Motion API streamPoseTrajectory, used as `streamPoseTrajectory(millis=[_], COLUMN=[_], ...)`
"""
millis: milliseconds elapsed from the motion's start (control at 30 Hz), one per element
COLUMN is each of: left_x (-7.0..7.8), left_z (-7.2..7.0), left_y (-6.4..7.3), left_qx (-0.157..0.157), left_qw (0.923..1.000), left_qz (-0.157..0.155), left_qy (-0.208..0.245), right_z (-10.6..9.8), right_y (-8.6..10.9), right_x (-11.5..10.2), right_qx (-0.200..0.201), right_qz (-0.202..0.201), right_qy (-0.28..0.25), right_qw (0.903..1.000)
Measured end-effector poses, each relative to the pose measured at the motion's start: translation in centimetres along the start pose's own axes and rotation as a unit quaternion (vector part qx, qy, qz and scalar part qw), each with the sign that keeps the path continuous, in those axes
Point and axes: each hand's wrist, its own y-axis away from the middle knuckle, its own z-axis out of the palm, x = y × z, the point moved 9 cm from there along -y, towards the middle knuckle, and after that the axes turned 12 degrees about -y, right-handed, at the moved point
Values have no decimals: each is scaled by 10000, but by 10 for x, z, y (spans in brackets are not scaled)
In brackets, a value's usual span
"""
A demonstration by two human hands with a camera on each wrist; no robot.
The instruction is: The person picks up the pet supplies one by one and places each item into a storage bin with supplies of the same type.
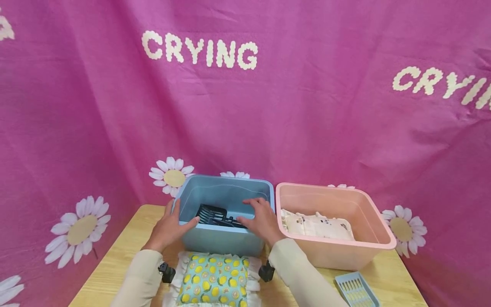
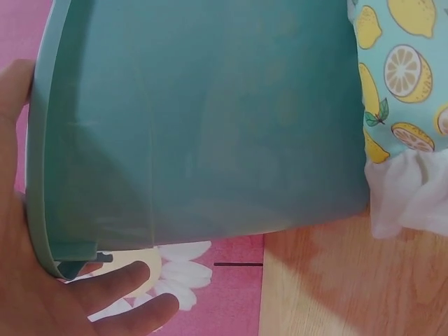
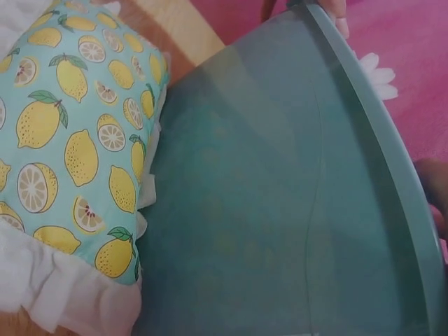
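Observation:
A blue plastic bin (image 1: 226, 241) stands on the table, with dark slotted scoops (image 1: 215, 216) lying on its floor. My left hand (image 1: 166, 228) straddles the bin's front left corner. Its thumb lies over the front rim, and its fairly straight fingers (image 2: 133, 280) run along the outside of the left wall. Over the front right part of the bin, my right hand (image 1: 264, 221) reaches in, thumb and fingers spread, holding nothing. Between my forearms, right in front of the bin, lies a lemon-print cushion (image 1: 215, 279) with white ruffles.
A pink bin (image 1: 330, 252) stands close on the right, holding a cream printed cloth item (image 1: 318, 226). A light blue slotted scoop (image 1: 356, 290) lies on the wooden table (image 1: 115, 256) at front right. A magenta curtain (image 1: 307, 128) hangs behind.

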Motion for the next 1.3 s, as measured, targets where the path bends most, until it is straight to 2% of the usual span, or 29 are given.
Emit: streamPoseTrajectory(millis=[167, 300, 533, 900, 1100, 1167, 1300], left_x=[-1, -3, 4, -2, -3, -3, -1], left_z=[3, 0, 1, 0, -1, -1, -1], left_y=[0, -1, -2, 2, 3, 3, 2], left_qx=[-15, 31, 9, -7, -49, -70, -117], left_qw=[9999, 9999, 9998, 9998, 9997, 9997, 9996], left_qz=[-18, -66, -32, -105, -123, -134, -144], left_qy=[-149, -123, -171, -192, -203, -207, -215], right_z=[0, -2, -19, -35, -49, -54, -67], right_y=[1, -2, 2, 20, 31, 34, 43], right_x=[0, -3, -3, -11, -9, -8, -6], right_qx=[-50, -23, 322, 613, 758, 763, 862], right_qz=[-11, -219, -422, -631, -343, -212, -193], right_qy=[-107, -309, -423, -563, -664, -787, -1118], right_qw=[9999, 9993, 9977, 9945, 9943, 9937, 9898])
